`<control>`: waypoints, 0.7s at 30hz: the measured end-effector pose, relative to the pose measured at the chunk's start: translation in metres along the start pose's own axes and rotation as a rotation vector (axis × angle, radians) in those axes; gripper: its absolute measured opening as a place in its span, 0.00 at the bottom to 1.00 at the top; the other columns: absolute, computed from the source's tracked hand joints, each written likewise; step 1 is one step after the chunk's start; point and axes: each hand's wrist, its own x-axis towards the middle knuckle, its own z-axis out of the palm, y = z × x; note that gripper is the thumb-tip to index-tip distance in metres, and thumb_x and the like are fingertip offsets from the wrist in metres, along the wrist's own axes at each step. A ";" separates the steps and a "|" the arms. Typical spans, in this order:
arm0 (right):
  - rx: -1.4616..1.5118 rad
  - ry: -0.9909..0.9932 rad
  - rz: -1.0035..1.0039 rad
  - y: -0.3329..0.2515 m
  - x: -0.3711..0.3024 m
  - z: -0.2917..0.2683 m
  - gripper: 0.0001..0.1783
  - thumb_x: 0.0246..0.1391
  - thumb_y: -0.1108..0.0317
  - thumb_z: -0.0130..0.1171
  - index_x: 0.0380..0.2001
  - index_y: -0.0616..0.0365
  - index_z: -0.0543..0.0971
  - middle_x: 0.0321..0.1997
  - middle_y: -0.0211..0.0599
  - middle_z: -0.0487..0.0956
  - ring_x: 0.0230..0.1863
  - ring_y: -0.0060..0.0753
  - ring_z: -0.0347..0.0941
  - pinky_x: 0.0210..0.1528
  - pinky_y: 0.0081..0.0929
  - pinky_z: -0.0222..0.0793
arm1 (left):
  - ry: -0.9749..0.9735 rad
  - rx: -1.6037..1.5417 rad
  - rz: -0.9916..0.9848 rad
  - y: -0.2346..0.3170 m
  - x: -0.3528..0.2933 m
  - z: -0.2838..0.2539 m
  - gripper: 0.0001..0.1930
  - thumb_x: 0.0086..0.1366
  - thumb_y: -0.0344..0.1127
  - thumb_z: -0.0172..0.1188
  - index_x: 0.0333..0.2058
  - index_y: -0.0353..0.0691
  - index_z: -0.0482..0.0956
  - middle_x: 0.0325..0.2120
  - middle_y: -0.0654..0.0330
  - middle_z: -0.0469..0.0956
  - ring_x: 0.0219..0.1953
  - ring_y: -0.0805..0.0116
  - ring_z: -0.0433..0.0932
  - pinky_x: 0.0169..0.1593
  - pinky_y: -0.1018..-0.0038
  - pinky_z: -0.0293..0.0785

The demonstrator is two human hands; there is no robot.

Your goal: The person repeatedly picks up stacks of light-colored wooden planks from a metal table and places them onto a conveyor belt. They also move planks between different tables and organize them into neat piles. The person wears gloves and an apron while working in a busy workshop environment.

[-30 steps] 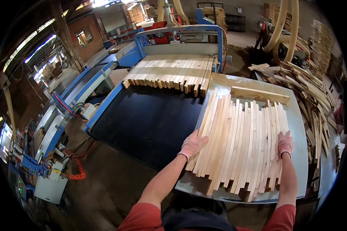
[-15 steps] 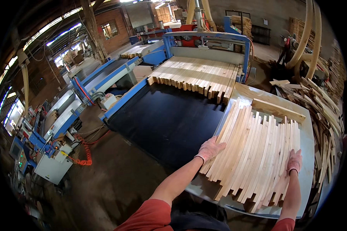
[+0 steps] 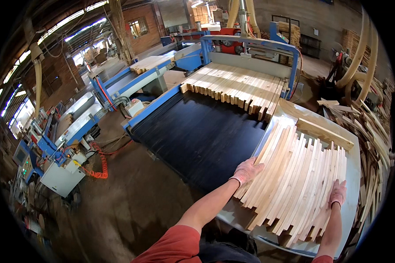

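A row of long, pale wooden strips (image 3: 289,179) lies side by side on a light grey tabletop (image 3: 353,193) at my right. Their near ends are uneven. At the row's left side, my left hand (image 3: 249,170) in a pinkish knit glove grips the outer strips, with fingers reaching over the top. My right hand (image 3: 338,193), gloved alike, is closed against the right edge. The row sits between both hands; the fingers' undersides are hidden. Beyond the strips' far ends, a thicker wooden bar (image 3: 324,133) lies crosswise.
Left of the tabletop runs a black conveyor belt (image 3: 197,136) with a blue side rail (image 3: 156,107). A panel of aligned strips (image 3: 237,83) rests at its far end, under a blue machine frame (image 3: 250,39). Loose scrap wood (image 3: 360,131) piles at right. A control cabinet (image 3: 63,179) stands at left.
The whole view has swung slightly, so the scene sits a little farther right. Both hands stay at the sides of the strips, with no clear change in their hold.
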 end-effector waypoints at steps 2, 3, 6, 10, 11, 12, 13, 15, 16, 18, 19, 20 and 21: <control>0.020 -0.025 0.035 -0.001 -0.002 -0.002 0.44 0.71 0.38 0.48 0.79 0.51 0.60 0.74 0.59 0.70 0.72 0.66 0.67 0.72 0.51 0.63 | 0.017 -0.015 0.001 -0.002 0.001 0.003 0.43 0.69 0.61 0.64 0.71 0.33 0.69 0.64 0.42 0.78 0.66 0.48 0.78 0.69 0.65 0.72; -0.021 -0.050 0.017 -0.003 -0.003 -0.003 0.44 0.71 0.38 0.48 0.79 0.52 0.59 0.73 0.61 0.70 0.72 0.66 0.68 0.72 0.52 0.63 | 0.028 -0.016 0.000 -0.003 0.001 0.004 0.42 0.69 0.60 0.64 0.70 0.33 0.70 0.63 0.42 0.79 0.65 0.48 0.79 0.68 0.65 0.73; -0.079 -0.017 -0.017 -0.006 -0.005 -0.008 0.44 0.71 0.38 0.47 0.79 0.54 0.59 0.72 0.63 0.71 0.71 0.67 0.68 0.72 0.52 0.63 | 0.040 -0.023 -0.012 -0.003 0.002 0.006 0.41 0.69 0.59 0.65 0.69 0.34 0.71 0.62 0.44 0.80 0.64 0.50 0.80 0.67 0.65 0.73; -0.101 -0.042 -0.014 -0.009 -0.008 -0.012 0.44 0.71 0.38 0.47 0.78 0.55 0.60 0.71 0.65 0.71 0.70 0.68 0.69 0.72 0.54 0.63 | 0.059 0.017 -0.017 -0.001 0.003 0.004 0.40 0.68 0.59 0.65 0.69 0.35 0.72 0.62 0.44 0.80 0.64 0.51 0.80 0.67 0.65 0.73; -0.078 -0.036 -0.008 -0.009 -0.008 -0.012 0.43 0.71 0.38 0.47 0.78 0.55 0.61 0.71 0.65 0.71 0.70 0.69 0.69 0.72 0.54 0.63 | 0.019 0.007 -0.024 -0.001 0.003 0.003 0.43 0.68 0.61 0.64 0.71 0.35 0.70 0.65 0.43 0.77 0.67 0.49 0.76 0.70 0.63 0.70; -0.074 -0.044 -0.015 -0.009 -0.008 -0.012 0.43 0.71 0.38 0.47 0.78 0.55 0.61 0.71 0.65 0.71 0.70 0.69 0.69 0.72 0.54 0.63 | -0.020 -0.003 -0.031 0.000 0.003 0.002 0.45 0.68 0.63 0.62 0.72 0.36 0.68 0.68 0.43 0.73 0.70 0.47 0.73 0.73 0.62 0.67; -0.056 -0.036 -0.011 -0.008 -0.009 -0.012 0.43 0.71 0.38 0.47 0.77 0.55 0.62 0.71 0.65 0.72 0.70 0.69 0.69 0.72 0.54 0.63 | -0.059 -0.013 -0.038 0.000 0.002 0.001 0.47 0.68 0.66 0.60 0.74 0.36 0.66 0.71 0.42 0.70 0.73 0.46 0.69 0.75 0.61 0.65; -0.051 -0.017 -0.013 -0.006 -0.009 -0.009 0.43 0.71 0.38 0.47 0.77 0.56 0.62 0.71 0.66 0.72 0.70 0.69 0.69 0.72 0.54 0.63 | -0.062 -0.019 -0.048 0.002 0.001 -0.001 0.47 0.68 0.65 0.60 0.74 0.37 0.66 0.71 0.42 0.70 0.73 0.46 0.69 0.75 0.60 0.65; -0.063 -0.005 -0.018 -0.005 -0.008 -0.008 0.42 0.71 0.38 0.47 0.77 0.55 0.62 0.71 0.65 0.72 0.70 0.69 0.69 0.72 0.54 0.63 | -0.064 -0.022 -0.052 0.002 0.001 -0.002 0.46 0.68 0.65 0.60 0.74 0.38 0.66 0.71 0.42 0.71 0.73 0.46 0.69 0.75 0.60 0.64; -0.046 0.011 -0.025 -0.003 -0.007 -0.005 0.42 0.72 0.39 0.47 0.77 0.55 0.62 0.71 0.65 0.72 0.71 0.69 0.68 0.72 0.53 0.63 | -0.058 -0.027 -0.066 0.004 -0.001 -0.003 0.46 0.69 0.66 0.60 0.75 0.39 0.65 0.71 0.43 0.70 0.73 0.46 0.69 0.76 0.60 0.64; -0.017 0.014 -0.025 -0.002 -0.006 -0.002 0.42 0.72 0.39 0.47 0.78 0.55 0.61 0.72 0.64 0.71 0.71 0.68 0.68 0.72 0.53 0.63 | -0.070 -0.028 -0.085 0.005 -0.002 -0.003 0.46 0.69 0.66 0.60 0.75 0.39 0.65 0.72 0.43 0.70 0.73 0.46 0.68 0.76 0.60 0.64; 0.017 0.021 -0.012 0.000 -0.005 -0.001 0.42 0.72 0.39 0.47 0.78 0.55 0.61 0.72 0.64 0.71 0.71 0.68 0.68 0.73 0.52 0.63 | -0.061 -0.023 -0.082 0.006 -0.003 -0.003 0.47 0.69 0.66 0.60 0.75 0.39 0.64 0.72 0.43 0.69 0.74 0.46 0.68 0.76 0.60 0.63; 0.009 0.022 -0.026 0.001 -0.003 0.000 0.42 0.72 0.39 0.47 0.78 0.55 0.61 0.73 0.63 0.71 0.71 0.68 0.68 0.73 0.52 0.63 | -0.066 -0.019 -0.093 0.007 -0.004 -0.003 0.47 0.69 0.66 0.60 0.76 0.40 0.64 0.73 0.43 0.68 0.74 0.46 0.67 0.77 0.59 0.63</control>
